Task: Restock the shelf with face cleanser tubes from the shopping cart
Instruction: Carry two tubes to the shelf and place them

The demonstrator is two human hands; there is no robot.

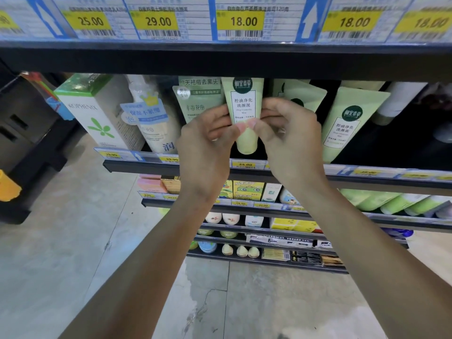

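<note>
A pale green face cleanser tube [244, 104] stands cap-down at the middle of the black shelf [367, 178], its top hidden under the shelf above. My left hand [208, 140] pinches its left side and my right hand [291, 135] pinches its right side, thumbs meeting on the front of the tube. Another tube of the same kind [347, 123] stands to the right, and one more [303, 96] leans behind my right hand. The shopping cart is out of view.
Left of the held tube stand a darker green tube [195, 99], a white and blue bottle [154, 118] and a white and green box [97, 111]. Price labels line the shelf above [239, 23]. Lower shelves hold more products. Grey floor lies below.
</note>
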